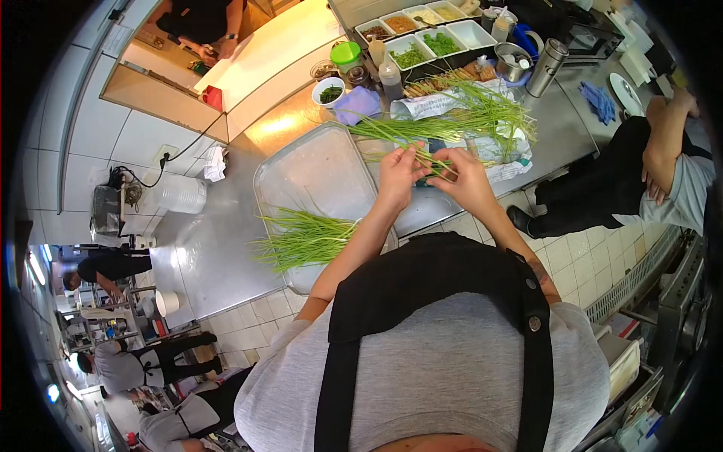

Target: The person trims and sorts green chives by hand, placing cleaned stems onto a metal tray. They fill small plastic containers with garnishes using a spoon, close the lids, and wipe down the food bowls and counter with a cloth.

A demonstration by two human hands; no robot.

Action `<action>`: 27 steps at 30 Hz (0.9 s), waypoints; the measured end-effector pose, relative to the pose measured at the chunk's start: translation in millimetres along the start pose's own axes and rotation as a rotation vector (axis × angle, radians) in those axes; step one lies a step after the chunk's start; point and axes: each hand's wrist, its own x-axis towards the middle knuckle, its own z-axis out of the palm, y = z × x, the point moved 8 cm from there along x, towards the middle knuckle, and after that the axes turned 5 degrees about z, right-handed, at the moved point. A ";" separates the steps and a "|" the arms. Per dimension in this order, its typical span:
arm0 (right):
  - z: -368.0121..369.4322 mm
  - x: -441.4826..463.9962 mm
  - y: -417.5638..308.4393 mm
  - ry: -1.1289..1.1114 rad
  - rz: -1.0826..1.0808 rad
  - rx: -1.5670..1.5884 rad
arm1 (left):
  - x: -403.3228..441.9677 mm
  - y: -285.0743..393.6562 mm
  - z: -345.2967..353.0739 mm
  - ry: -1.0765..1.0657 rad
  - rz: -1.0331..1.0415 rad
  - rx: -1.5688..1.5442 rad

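The left hand (399,169) and the right hand (463,177) reach forward, close together, with bent fingers. The grip of each is pinched on a few thin, long green stalks (431,159), which stretch between them near the front edge of the grey steel table (199,252). Just beyond the hands, a loose green stalk pile (501,113) lies on printed white paper (508,172). At left, a rectangular metal tray (312,166) carries a thick green bundle (312,239). A crumpled lilac cloth (358,105) lies behind the tray.
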 end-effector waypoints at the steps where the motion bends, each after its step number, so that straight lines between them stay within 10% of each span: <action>1: 1.4 -1.6 -3.1 0.019 -0.069 -0.103 | -0.4 -0.2 0.7 0.001 0.001 0.002; 5: 6.7 -3.8 10.3 0.078 -0.050 -0.124 | -3.3 1.0 4.9 -0.036 0.026 -0.019; 11: 23.1 -7.3 59.6 -0.064 0.459 0.679 | -11.4 13.8 18.6 -0.218 0.084 -0.122; 21: 18.0 -9.2 49.2 -0.004 0.378 0.547 | -15.1 6.1 12.8 -0.167 0.052 -0.109; 27: 32.0 -16.9 118.1 -0.047 0.552 0.441 | 2.4 -78.0 -36.7 -0.017 -0.461 -0.215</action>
